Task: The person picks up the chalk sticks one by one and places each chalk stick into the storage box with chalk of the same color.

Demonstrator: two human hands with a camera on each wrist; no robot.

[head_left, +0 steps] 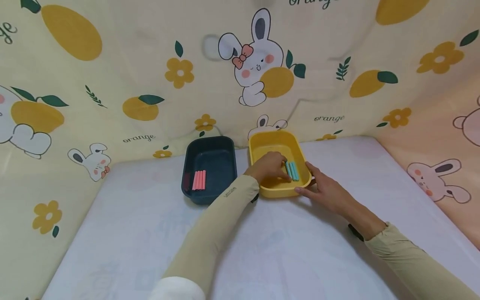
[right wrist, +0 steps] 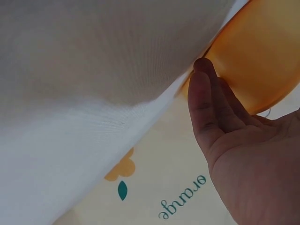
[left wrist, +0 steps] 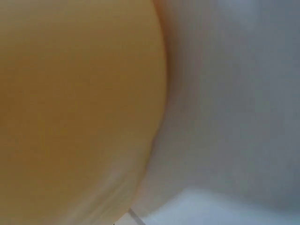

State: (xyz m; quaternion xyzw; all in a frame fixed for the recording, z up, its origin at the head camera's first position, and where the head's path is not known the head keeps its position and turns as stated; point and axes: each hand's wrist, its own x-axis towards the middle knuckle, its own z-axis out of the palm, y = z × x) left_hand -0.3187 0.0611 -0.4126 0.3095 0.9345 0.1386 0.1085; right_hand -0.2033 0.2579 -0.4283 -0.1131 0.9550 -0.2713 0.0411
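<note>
My left hand [head_left: 271, 166] reaches into the yellow tray [head_left: 275, 193], its thumb and finger at the two ends of the leftmost teal chalk stick [head_left: 288, 168], pinching it. A second teal stick [head_left: 294, 171] lies close beside it on the tray floor. From the right, my right hand [head_left: 328, 189] steadies the tray's near right corner, thumb at the front wall and fingers at the side rim. Its fairly straight fingers [right wrist: 201, 101] lie against the outer wall in the right wrist view. Only a blurred yellow wall [left wrist: 79, 103] fills the left wrist view's left part.
To the left stands a dark blue tray [head_left: 209, 200], with several pink chalk sticks [head_left: 199, 180] lined up side by side in it. Both trays are on a white-covered table [head_left: 123, 233], close to a patterned cloth [head_left: 142, 75] that hangs behind and along the sides.
</note>
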